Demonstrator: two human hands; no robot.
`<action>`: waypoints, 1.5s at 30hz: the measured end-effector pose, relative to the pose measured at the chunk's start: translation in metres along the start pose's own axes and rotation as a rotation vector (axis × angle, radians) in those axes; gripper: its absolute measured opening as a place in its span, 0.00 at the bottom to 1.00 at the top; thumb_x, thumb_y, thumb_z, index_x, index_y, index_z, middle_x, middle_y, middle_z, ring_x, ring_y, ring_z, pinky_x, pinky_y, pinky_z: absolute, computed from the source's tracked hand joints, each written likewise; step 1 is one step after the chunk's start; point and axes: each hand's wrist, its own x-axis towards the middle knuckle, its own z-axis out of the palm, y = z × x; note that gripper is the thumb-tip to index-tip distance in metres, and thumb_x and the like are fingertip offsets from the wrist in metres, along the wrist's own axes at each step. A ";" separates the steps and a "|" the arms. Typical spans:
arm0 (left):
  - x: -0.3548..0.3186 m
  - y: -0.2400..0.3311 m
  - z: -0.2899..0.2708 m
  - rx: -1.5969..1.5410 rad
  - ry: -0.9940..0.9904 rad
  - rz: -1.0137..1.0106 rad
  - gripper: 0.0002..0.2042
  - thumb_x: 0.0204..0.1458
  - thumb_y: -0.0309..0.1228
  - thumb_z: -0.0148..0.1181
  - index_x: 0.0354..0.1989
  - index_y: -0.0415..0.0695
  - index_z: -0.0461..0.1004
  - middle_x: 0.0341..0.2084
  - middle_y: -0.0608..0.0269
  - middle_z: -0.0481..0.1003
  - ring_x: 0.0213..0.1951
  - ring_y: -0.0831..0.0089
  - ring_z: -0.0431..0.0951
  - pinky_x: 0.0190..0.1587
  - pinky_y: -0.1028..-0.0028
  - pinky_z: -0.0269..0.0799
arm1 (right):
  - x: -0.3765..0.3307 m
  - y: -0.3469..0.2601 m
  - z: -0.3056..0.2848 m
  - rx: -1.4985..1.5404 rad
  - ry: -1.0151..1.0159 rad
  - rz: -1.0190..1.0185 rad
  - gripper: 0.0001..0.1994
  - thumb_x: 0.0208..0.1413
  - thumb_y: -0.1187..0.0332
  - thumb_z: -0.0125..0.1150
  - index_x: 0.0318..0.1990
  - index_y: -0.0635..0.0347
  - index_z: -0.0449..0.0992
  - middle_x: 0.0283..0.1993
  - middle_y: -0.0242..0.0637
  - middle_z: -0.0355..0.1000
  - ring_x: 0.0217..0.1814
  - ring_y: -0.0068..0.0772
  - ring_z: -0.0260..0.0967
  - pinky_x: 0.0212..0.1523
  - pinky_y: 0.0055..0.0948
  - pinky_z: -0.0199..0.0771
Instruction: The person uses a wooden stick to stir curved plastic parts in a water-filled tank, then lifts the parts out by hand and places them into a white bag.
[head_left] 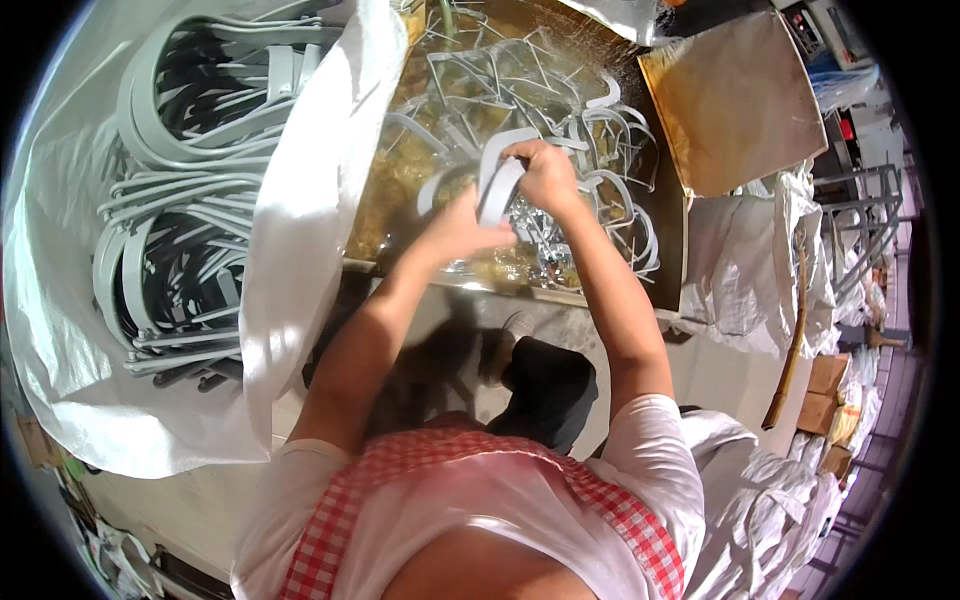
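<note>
Over a shallow open box (pixel 560 297), I hold light grey curved bands (pixel 497 192), which look like bent handles. My right hand (pixel 546 180) is closed round their upper right side, fingers curled over the edge. At the lower end my left hand (pixel 462 232) grips them between thumb and fingers; it is slightly blurred. Below and beyond both hands, a tangle of similar grey curved pieces (pixel 625 205) lies in the box. Clear plastic film (pixel 500 70) and shiny silvery bits (pixel 550 240) lie among them, over a brownish, mottled bottom.
A large white sack (pixel 310 190) on the left holds stacked grey curved bands (pixel 180 150). Right of the box are a brown board flap (pixel 740 105), white sacking (pixel 740 265) and a thin wooden stick (pixel 792 345). Cartons (pixel 825 390) stand farther right. My shoe (pixel 518 325) rests on the floor.
</note>
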 end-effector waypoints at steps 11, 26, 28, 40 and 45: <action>-0.016 0.033 -0.021 -0.482 0.322 0.124 0.22 0.43 0.21 0.59 0.49 0.34 0.63 0.24 0.63 0.69 0.24 0.77 0.70 0.28 0.78 0.66 | -0.098 0.111 0.011 0.324 0.792 0.503 0.15 0.51 0.68 0.58 0.44 0.66 0.67 0.39 0.38 0.69 0.41 0.26 0.66 0.46 0.24 0.65; -0.041 0.039 -0.054 -0.298 0.198 0.173 0.27 0.33 0.27 0.58 0.46 0.30 0.65 0.16 0.62 0.69 0.17 0.78 0.67 0.23 0.80 0.60 | -0.082 0.104 0.049 2.466 0.583 1.116 0.51 0.47 0.31 0.38 0.64 0.59 0.24 0.65 0.66 0.32 0.68 0.62 0.31 0.62 0.61 0.38; -0.041 0.040 -0.051 -0.293 0.163 0.150 0.27 0.32 0.28 0.59 0.46 0.30 0.65 0.15 0.62 0.69 0.16 0.78 0.67 0.22 0.80 0.60 | -0.087 0.109 0.052 2.307 0.499 1.100 0.51 0.47 0.31 0.38 0.64 0.60 0.25 0.65 0.66 0.31 0.68 0.61 0.29 0.63 0.60 0.37; -0.046 0.034 -0.047 -0.373 0.027 0.094 0.25 0.27 0.25 0.62 0.38 0.27 0.66 0.09 0.61 0.64 0.09 0.74 0.60 0.14 0.74 0.55 | -0.068 0.095 0.087 2.377 0.698 0.998 0.25 0.55 0.49 0.40 0.50 0.60 0.66 0.49 0.44 0.66 0.49 0.43 0.63 0.52 0.44 0.62; -0.060 0.031 -0.058 -0.345 -0.373 0.082 0.31 0.17 0.16 0.60 0.42 0.31 0.70 0.20 0.58 0.73 0.18 0.73 0.70 0.23 0.76 0.64 | -0.067 0.113 0.093 2.275 0.767 0.883 0.28 0.52 0.48 0.51 0.44 0.70 0.62 0.42 0.57 0.65 0.38 0.50 0.67 0.36 0.37 0.75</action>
